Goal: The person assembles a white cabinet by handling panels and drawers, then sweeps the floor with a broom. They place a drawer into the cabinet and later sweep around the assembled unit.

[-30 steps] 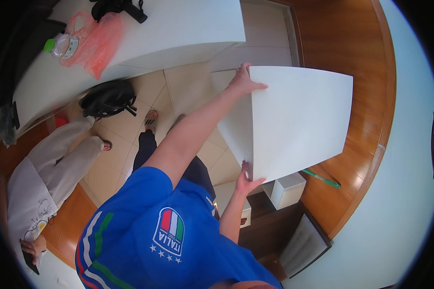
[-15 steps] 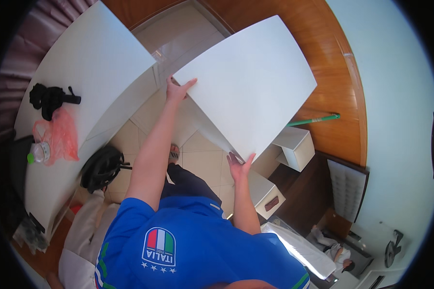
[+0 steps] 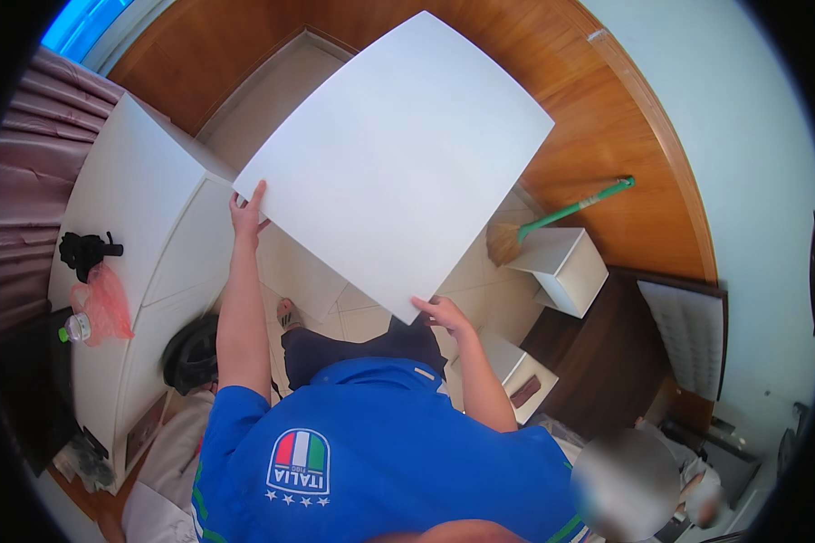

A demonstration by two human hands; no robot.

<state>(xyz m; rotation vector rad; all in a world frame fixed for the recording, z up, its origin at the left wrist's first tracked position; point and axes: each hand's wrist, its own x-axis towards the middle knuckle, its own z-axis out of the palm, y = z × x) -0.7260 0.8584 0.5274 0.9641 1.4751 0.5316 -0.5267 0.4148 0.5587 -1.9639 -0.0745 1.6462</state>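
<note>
A large white furniture piece [image 3: 394, 163] with a flat rectangular top hangs tilted in front of me, between both arms. My left hand [image 3: 247, 213] grips its left corner, thumb on top and fingers curled under the edge. At the near corner, my right hand [image 3: 444, 315] holds on with the thumb over the top and the other fingers beneath. The underside is hidden. Below and beyond the left corner stands a long white cabinet [image 3: 145, 217]. A broom [image 3: 552, 222] with a green handle leans by the wooden wall panelling, to the right of the held piece.
Small white cabinets [image 3: 584, 281] stand at right beside a dark bed base with a padded headboard [image 3: 684, 335]. On the long cabinet lie a red plastic bag [image 3: 104, 308], a bottle [image 3: 77, 328] and a black item [image 3: 86, 253]. A black bag [image 3: 190, 353] rests below. A person is at lower right.
The white furniture piece has swung to the left and nearer to me, both hands staying on it. More of the broom shows now, and my view has turned.
</note>
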